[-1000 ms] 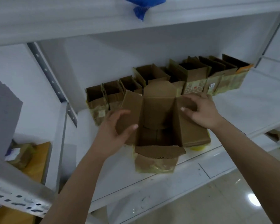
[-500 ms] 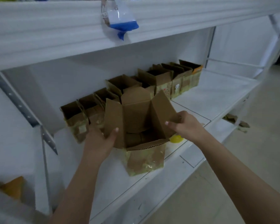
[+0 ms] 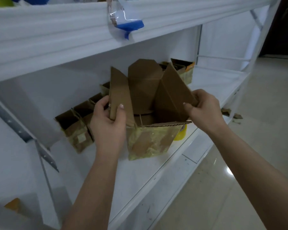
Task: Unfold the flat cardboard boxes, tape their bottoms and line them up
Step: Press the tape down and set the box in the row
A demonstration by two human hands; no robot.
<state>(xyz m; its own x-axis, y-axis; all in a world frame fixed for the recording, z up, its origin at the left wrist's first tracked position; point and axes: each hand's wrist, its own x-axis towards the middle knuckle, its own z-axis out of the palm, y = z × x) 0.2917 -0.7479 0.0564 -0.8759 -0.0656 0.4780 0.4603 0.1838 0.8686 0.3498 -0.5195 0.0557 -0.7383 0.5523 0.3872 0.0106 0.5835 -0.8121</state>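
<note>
left hand point(image 3: 108, 125): pinching, thumb up | right hand point(image 3: 204, 107): gripping | forearms extended forward

White shelf point(image 3: 150, 178) with row of open boxes point(image 3: 75, 130), yellow tape roll point(image 3: 181, 135)

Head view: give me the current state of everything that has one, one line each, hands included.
Front box: upright on the shelf, top open, flaps raised.
Left hand: grips the left flap.
Right hand: pinches the right flap.
Back flap: standing up.
Row of boxes: upright, tops open, lined up along the back wall.
Yellow tape roll: on the shelf, partly hidden behind the front box.
</note>
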